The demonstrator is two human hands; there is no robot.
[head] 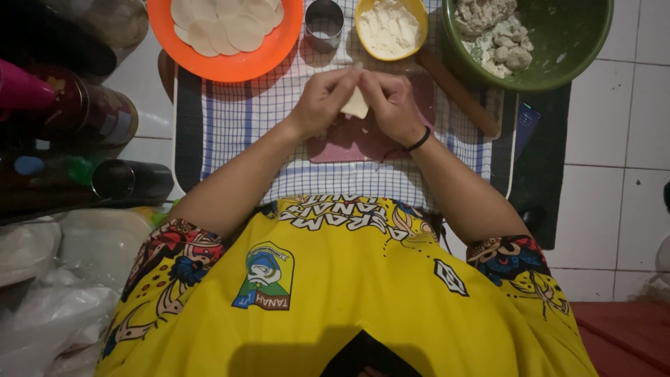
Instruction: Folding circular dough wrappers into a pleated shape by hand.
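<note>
White floor tiles [631,119] with dark grout lines carry a blue-and-white checked cloth [244,115], and on it lies a flat pink board [352,143]. Above the board the left hand [322,98] and the right hand [393,103] meet, fingertips pinched together on a small pale piece of dough [356,105], soft and folded, held just over the board. A thin black band [419,139] circles the right wrist.

Beyond the hands, an orange plate [230,59] holds thin round dough wrappers [223,21], overlapping and smooth. Just beside it stands a short shiny metal ring cutter [324,24], then a yellow bowl [412,14] of white flour [387,28]. A wooden rolling pin [457,91] lies slanted between the board and a big green bowl [565,49] with lumpy whitish filling [499,35].

At the left edge lie dark cylindrical bottles and tins [84,119], one with a red label band, and below them crumpled clear plastic bags [49,293]. A dark flat phone-like slab [527,122] rests right of the cloth.
</note>
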